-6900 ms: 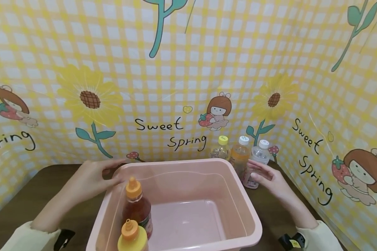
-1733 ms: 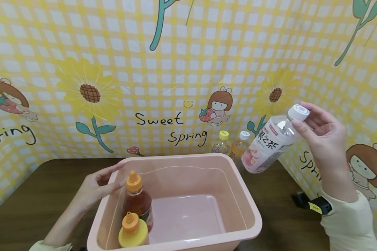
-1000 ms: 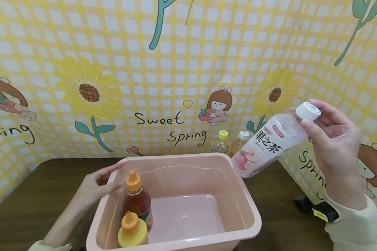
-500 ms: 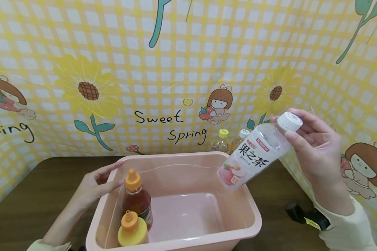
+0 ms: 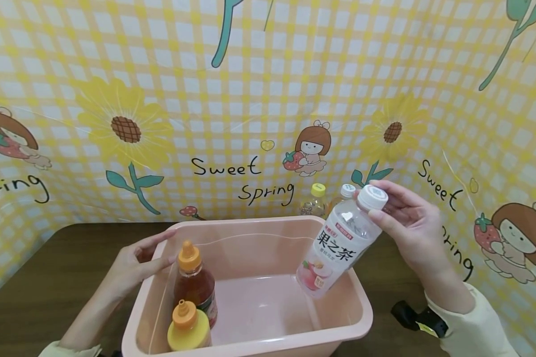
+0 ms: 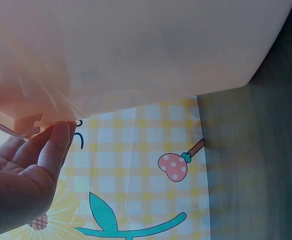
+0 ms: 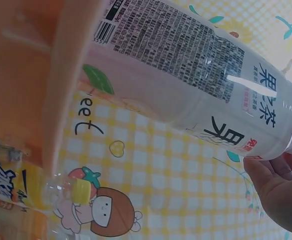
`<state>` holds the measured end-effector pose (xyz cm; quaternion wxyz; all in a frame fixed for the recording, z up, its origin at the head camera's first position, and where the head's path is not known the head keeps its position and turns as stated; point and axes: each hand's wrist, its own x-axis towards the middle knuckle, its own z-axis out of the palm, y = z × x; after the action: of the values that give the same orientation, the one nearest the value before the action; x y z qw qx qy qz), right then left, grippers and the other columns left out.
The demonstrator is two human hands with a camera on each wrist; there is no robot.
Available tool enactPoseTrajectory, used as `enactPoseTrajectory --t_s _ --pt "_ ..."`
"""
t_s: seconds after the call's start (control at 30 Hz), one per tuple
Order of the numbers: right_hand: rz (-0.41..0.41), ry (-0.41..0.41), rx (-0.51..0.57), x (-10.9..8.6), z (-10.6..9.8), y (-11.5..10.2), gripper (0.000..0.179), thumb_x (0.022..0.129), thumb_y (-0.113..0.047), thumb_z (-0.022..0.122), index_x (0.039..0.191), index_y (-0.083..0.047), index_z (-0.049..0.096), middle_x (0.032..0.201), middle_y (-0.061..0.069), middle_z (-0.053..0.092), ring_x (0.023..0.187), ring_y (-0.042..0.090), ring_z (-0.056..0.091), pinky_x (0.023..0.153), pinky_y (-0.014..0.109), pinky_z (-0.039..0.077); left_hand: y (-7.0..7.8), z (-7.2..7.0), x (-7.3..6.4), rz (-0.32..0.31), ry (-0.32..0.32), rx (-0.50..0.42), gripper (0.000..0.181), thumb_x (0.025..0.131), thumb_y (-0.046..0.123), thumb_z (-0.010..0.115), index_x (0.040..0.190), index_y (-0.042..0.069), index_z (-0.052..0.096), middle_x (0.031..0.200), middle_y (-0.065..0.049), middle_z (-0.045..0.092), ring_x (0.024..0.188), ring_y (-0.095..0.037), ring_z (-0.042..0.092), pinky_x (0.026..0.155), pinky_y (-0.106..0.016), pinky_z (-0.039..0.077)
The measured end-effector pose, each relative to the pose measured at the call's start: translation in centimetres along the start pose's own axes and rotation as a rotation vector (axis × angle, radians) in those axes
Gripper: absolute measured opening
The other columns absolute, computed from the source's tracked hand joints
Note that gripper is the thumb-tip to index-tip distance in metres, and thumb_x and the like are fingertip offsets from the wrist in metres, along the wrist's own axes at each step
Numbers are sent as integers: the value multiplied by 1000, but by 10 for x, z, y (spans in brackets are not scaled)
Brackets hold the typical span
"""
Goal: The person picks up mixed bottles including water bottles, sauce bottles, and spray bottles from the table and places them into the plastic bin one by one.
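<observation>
My right hand (image 5: 411,223) grips a bottle of peach fruit tea (image 5: 335,248) by its neck, just under the white cap. The bottle leans, its base down inside the pink plastic tub (image 5: 250,225) near the right wall. In the right wrist view, the tea bottle's printed label (image 7: 185,55) fills the upper part. My left hand (image 5: 131,265) holds the tub's rim at the far left corner, thumb over the inside; the left wrist view shows its fingers (image 6: 53,150) against the outside of the rim. Inside the tub, a red-brown sauce bottle (image 5: 196,287) and a yellow squeeze bottle (image 5: 189,332), both orange-capped, stand along the left wall.
Behind the tub's far right corner stand a yellow-capped bottle (image 5: 314,203) and a white-capped bottle of orange drink (image 5: 346,192), partly hidden. The dark wooden table (image 5: 71,277) shows on both sides. A checked yellow cloth (image 5: 250,99) hangs behind and to the right.
My right hand has lifted the tea bottle from beside the other drinks, carried it left and lowered its base past the tub's right rim. My left hand stays at the corner.
</observation>
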<state>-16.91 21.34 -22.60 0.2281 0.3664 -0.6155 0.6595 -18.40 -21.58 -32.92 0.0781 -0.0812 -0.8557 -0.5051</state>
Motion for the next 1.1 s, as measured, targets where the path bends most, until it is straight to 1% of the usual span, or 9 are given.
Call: enactPoseTrajectory --t_s 0.17,0.27,0.43,0.57,0.67,0.8,0.87,0.93,1.1 --pt "28 -38 8 -6 2 6 38 77 21 56 113 7 57 106 9 66 97 17 62 80 22 48 0 0 0 3 -1 -23 55 83 23 67 131 6 48 118 -2 59 91 3 53 70 -21 47" --pt "51 -53 -20 -9 3 8 41 76 22 56 112 4 58 105 8 66 95 16 62 79 22 49 0 0 0 6 -3 -36 55 82 21 68 131 5 49 114 6 60 91 3 53 70 -21 47" --pt "81 -54 -52 -14 5 13 45 72 26 56 109 1 60 101 8 67 91 14 63 76 22 50 1 0 0 10 -1 -26 54 82 22 68 131 5 49 114 5 60 91 3 53 70 -20 46" --pt "86 -85 -44 -18 6 19 45 69 27 57 107 1 59 99 8 67 90 14 63 75 23 50 0 0 0 12 -2 -30 54 82 21 68 131 5 49 112 8 60 91 3 53 70 -20 47" --pt "80 -125 -17 -20 6 25 43 70 26 57 106 3 58 99 9 66 89 15 63 74 24 51 -1 0 0 18 -5 -26 54 83 21 67 131 5 49 115 5 60 92 3 53 71 -20 47" --pt "101 -155 -4 -23 5 31 43 70 24 60 106 1 58 99 7 66 88 14 63 74 25 51 0 0 0 15 -6 -12 54 83 22 67 131 6 49 119 -8 58 92 4 53 71 -20 47" --pt "121 -163 -4 -25 5 33 44 70 23 61 106 -1 58 99 5 65 87 13 62 75 25 51 0 0 1 14 -5 -9 54 83 22 67 131 6 49 119 -11 58 92 4 53 71 -20 47" --pt "138 -175 -6 -27 5 35 43 70 22 62 106 -2 59 99 4 65 87 13 63 75 25 51 -1 0 1 14 -4 -11 54 83 22 67 131 6 49 118 -7 59 91 4 53 70 -20 47" --pt "153 -208 -11 -31 6 39 42 71 20 63 106 -3 59 99 4 65 87 13 63 75 26 51 -2 0 0 22 -4 -29 54 83 21 67 131 5 49 111 17 58 92 4 52 71 -18 46"
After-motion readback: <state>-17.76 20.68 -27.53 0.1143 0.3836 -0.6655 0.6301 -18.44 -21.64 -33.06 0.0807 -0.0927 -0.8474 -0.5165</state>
